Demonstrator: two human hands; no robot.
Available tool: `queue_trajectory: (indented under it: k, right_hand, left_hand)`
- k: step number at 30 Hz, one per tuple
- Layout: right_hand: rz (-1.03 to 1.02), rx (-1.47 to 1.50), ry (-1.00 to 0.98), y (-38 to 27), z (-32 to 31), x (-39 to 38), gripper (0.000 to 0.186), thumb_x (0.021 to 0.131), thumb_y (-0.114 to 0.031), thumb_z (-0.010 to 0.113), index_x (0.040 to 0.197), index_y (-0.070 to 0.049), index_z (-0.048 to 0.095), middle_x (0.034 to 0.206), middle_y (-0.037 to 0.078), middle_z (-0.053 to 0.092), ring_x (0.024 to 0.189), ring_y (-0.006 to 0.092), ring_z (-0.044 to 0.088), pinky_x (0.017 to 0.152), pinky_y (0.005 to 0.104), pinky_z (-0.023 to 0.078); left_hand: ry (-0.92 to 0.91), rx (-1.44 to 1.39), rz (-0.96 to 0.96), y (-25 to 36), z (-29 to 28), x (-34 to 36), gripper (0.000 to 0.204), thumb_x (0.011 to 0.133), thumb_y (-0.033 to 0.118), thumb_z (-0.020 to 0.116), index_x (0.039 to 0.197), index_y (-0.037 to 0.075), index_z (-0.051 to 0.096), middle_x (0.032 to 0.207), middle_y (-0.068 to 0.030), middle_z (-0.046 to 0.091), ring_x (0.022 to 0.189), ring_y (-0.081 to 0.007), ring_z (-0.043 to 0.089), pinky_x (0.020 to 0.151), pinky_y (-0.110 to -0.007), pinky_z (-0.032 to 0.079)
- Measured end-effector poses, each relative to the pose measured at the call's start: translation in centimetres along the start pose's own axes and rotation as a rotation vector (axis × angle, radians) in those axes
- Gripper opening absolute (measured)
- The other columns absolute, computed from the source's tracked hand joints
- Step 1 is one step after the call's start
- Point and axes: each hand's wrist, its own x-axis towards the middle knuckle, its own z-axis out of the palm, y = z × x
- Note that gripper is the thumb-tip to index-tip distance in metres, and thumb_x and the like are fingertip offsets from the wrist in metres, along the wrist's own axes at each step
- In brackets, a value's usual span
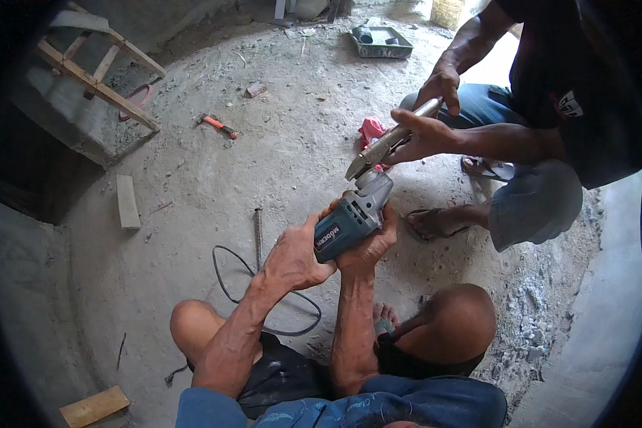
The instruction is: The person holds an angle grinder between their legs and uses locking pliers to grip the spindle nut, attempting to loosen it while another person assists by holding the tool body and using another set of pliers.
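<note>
One blue grinder (348,227) is held above the middle of the floor (171,250). The left hand (297,255) clasps its rear part and the right hand (371,250) supports its right side; the fingers bend around the body, though their tips are mostly hidden. Just beyond, another person (578,135) holds a long metal piece (386,148); whether it touches the grinder, one cannot tell. One tray (386,51) sits near the floor's far edge.
</note>
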Motion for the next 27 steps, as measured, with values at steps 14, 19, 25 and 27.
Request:
queue_trajectory:
  k: [14, 19, 25, 27]
  right_hand:
    - [0.021, 0.041, -0.036, 0.08, -0.08, -0.03, 0.068, 0.093, -0.059, 0.046, 0.116, 0.004, 0.063, 0.094, 0.019, 0.07, 0.084, 0.0336, 0.07, 0.079, 0.0492, 0.058]
    - [0.016, 0.004, -0.049, -0.2, -0.17, -0.11, 0.067, 0.094, -0.057, 0.046, 0.116, 0.004, 0.063, 0.095, 0.018, 0.071, 0.084, 0.0324, 0.07, 0.078, 0.0496, 0.058]
    - [0.017, 0.004, -0.07, -0.1, 0.0, -0.15, 0.066, 0.095, -0.057, 0.047, 0.116, 0.003, 0.064, 0.093, 0.017, 0.071, 0.082, 0.0327, 0.07, 0.078, 0.0494, 0.058]
    - [0.016, 0.028, -0.053, -0.11, 0.1, -0.17, 0.066, 0.095, -0.058, 0.047, 0.116, 0.002, 0.064, 0.093, 0.017, 0.071, 0.082, 0.0328, 0.07, 0.078, 0.0495, 0.058]
  left_hand:
    - [-0.004, 0.006, -0.019, -0.33, 0.15, -0.01, 0.059, 0.068, 0.018, 0.077, 0.117, -0.007, 0.053, 0.089, -0.0321, 0.068, 0.089, -0.0499, 0.07, 0.08, -0.051, 0.056]
    - [0.019, 0.006, -0.011, -0.26, 0.33, 0.14, 0.056, 0.068, 0.018, 0.078, 0.113, -0.005, 0.055, 0.086, -0.0301, 0.069, 0.087, -0.0484, 0.07, 0.078, -0.049, 0.057]
    - [-0.039, 0.007, -0.032, -0.26, 0.09, 0.22, 0.061, 0.067, 0.016, 0.076, 0.118, -0.006, 0.051, 0.092, -0.0349, 0.068, 0.093, -0.0528, 0.068, 0.083, -0.053, 0.056]
    - [-0.045, -0.001, -0.039, -0.24, 0.11, 0.2, 0.061, 0.067, 0.017, 0.076, 0.118, -0.006, 0.051, 0.092, -0.0345, 0.068, 0.092, -0.0522, 0.069, 0.083, -0.053, 0.057]
